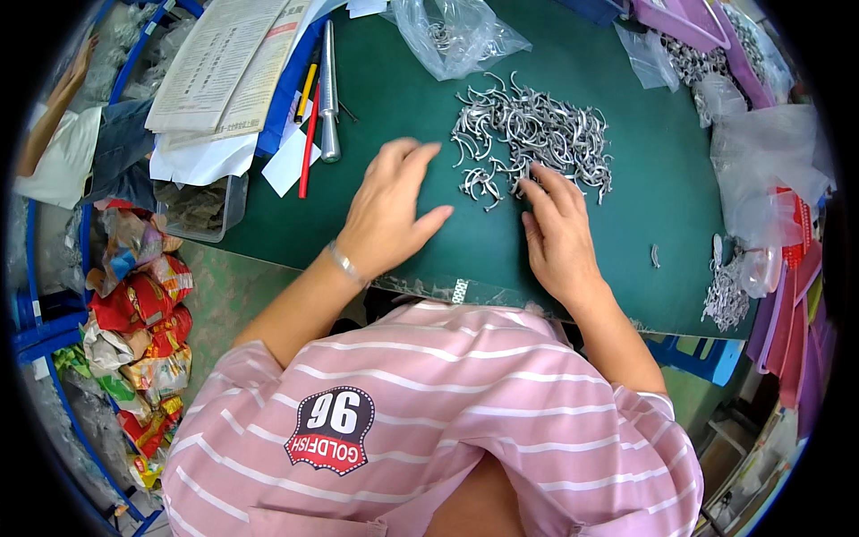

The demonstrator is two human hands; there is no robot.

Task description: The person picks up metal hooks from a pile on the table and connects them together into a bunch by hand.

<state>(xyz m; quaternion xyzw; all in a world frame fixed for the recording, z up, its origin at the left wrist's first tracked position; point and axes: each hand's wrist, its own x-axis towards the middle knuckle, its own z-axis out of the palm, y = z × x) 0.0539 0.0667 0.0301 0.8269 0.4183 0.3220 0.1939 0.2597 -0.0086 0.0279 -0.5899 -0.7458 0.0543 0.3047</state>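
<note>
A heap of small curved silver metal pieces lies on the green table, with a little cluster of them at its near left. My left hand hovers left of the heap, slightly blurred. Its thumb stands apart from the fingers and nothing shows in it. At the near edge of the heap, my right hand touches the pieces with its fingertips. Its fingers reach forward with the thumb apart, and no piece is visibly held. A single curved piece lies off to the right.
A metal tapered rod, a red pen and papers lie at the left. Clear bags sit at the far side. Another metal pile is near the right edge. A person's arm shows at far left.
</note>
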